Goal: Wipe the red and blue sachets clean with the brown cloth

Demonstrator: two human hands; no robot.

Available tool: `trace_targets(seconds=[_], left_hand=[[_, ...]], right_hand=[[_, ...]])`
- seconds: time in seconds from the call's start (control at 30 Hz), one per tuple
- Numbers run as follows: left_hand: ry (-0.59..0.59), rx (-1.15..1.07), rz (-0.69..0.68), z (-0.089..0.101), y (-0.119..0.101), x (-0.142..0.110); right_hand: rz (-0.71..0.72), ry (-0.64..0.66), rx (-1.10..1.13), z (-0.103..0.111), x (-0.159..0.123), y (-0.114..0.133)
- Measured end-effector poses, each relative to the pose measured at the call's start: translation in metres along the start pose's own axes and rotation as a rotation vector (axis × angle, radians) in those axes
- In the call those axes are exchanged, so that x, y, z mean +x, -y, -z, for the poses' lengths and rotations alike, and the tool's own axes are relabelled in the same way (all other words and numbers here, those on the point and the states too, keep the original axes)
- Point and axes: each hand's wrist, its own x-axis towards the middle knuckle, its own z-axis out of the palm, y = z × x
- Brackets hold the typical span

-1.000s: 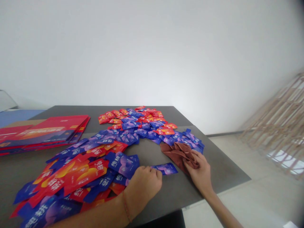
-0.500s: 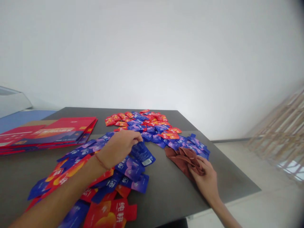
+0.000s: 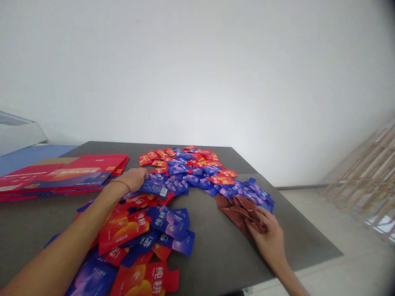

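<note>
My left hand [image 3: 133, 179] is closed on the edge of a blue sachet [image 3: 154, 188], whose back with a white barcode label faces up. It is over the left side of the table, among loose red and blue sachets. Nearer to me, under and beside my left forearm, lies a heap of these sachets, with a red sachet [image 3: 125, 230] on top. On the right, my right hand [image 3: 269, 234] is closed on a bunched brown cloth [image 3: 236, 211] resting on the table. Blue sachets [image 3: 259, 193] lie just beyond the cloth.
Flat red and blue printed cartons [image 3: 83, 170] are stacked at the left. Red and blue sachets [image 3: 191, 160] spread over the back of the dark table [image 3: 296, 234]. A white wall stands behind, and slatted wood [image 3: 367, 172] is at the far right.
My left hand has moved left and slightly away from me, carrying the blue sachet. More red sachets in the near heap are uncovered. My right hand and the cloth have stayed in place.
</note>
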Motion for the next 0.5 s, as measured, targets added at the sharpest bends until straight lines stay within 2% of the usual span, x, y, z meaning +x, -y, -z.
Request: trace_targets(seconds=[0.2,0.4,0.5], left_hand=[[0.092,0.034,0.026,-0.011,-0.005,0.002],[0.105,0.080,0.047,-0.005,-0.010,-0.001],[0.057,0.120,0.065,0.002,-0.016,-0.010]], right_hand=[[0.003,0.004,-0.009,0.000,0.000,0.001],[0.002,0.004,-0.009,-0.001,0.000,0.002],[0.002,0.005,0.000,-0.001,-0.001,0.002]])
